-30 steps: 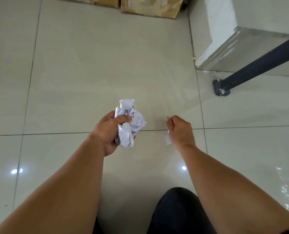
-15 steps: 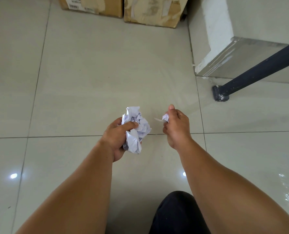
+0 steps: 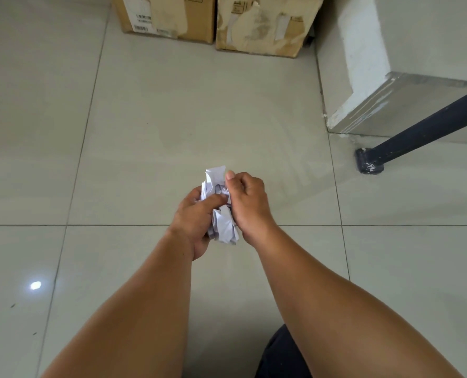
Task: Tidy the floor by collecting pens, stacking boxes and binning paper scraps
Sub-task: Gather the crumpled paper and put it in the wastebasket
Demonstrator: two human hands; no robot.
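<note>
1. We are clasping the paper wad (image 3: 221, 211) with our left hand (image 3: 192, 222), fingers curled under it, while our right hand (image 3: 250, 205) is pinching into its top.
2. We are judging it light, soft and springy; cupping it whole should stop loose bits dropping.
3. It is looking white, creased, faintly printed.
4. We are holding it above the floor (image 3: 172, 118), well short of the boxes (image 3: 216, 20) at the far edge.
</note>
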